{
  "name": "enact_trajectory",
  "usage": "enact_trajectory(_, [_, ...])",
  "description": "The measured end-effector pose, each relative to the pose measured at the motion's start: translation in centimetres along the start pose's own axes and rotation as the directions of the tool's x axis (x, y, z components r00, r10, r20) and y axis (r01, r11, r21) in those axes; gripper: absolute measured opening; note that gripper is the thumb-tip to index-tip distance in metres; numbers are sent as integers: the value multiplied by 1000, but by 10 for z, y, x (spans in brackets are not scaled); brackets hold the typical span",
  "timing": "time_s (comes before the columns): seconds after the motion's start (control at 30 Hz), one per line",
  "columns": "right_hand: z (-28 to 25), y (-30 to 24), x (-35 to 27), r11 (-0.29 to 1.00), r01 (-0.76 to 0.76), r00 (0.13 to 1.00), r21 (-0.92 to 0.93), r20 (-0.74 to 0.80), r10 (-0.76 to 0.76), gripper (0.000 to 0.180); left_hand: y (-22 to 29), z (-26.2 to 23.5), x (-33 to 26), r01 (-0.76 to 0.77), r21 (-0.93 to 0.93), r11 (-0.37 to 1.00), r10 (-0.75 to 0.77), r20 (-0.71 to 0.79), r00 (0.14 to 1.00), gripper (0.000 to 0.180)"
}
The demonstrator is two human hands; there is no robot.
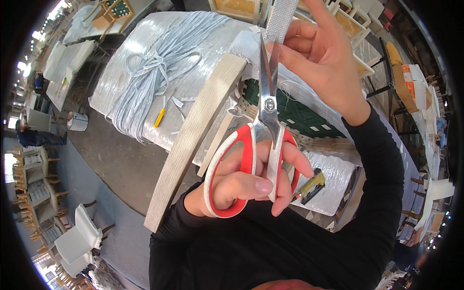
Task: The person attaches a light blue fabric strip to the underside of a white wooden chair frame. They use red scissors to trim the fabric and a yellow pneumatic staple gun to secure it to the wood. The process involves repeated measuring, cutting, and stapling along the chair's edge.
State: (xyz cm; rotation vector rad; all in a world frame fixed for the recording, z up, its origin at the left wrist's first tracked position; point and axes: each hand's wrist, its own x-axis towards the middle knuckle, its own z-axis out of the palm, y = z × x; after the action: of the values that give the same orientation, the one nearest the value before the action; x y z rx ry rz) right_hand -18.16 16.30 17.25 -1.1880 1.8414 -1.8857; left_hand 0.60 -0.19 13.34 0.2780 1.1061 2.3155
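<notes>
While fingers of the right hand (321,65) pinch the grey strip (281,20) at one o'clock, seemingly steadying it, the left hand (249,182) grips scissors (269,107) pointing to twelve.

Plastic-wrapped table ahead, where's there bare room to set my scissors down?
The table is bare left of the pale blue cord bundle, out to the table's left edge; that patch looks roomier for the scissors. Another lies between the bundle and the pale wooden bar. Below there it's crowded with white scraps and a yellow-handled tool.
</notes>
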Motion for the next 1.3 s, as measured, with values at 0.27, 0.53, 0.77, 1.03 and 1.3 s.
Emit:
enact_trajectory(0.27, [4, 1, -1, 995, 36, 999, -98, -28, -39, 106, -2, -5, -3, -20, -92, 996, 31, 127, 991, 80])
enact_trajectory(0.53, [14, 0, -3, 971, 109, 992, -213, -47, -121, 101, -4, 10, 7, -90, -94, 992, 96, 59, 994, 73])
enact_trajectory(0.77, [6, 29, -8, 909, 321, 941, -266, -19, -338, 99, -3, 37, 19, -223, -115, 968, 230, 56, 972, 55])
enact_trajectory(1.03, [45, 5, 5, 931, 222, 960, -291, -105, -261, 96, -60, 2, 9, -352, 31, 935, 346, 133, 929, 48])
enact_trajectory(1.3, [29, 25, 42, 936, 254, 946, -244, -137, -293, 82, -219, -224, -138, 493, 869, -49, 110, -486, 867, 34])
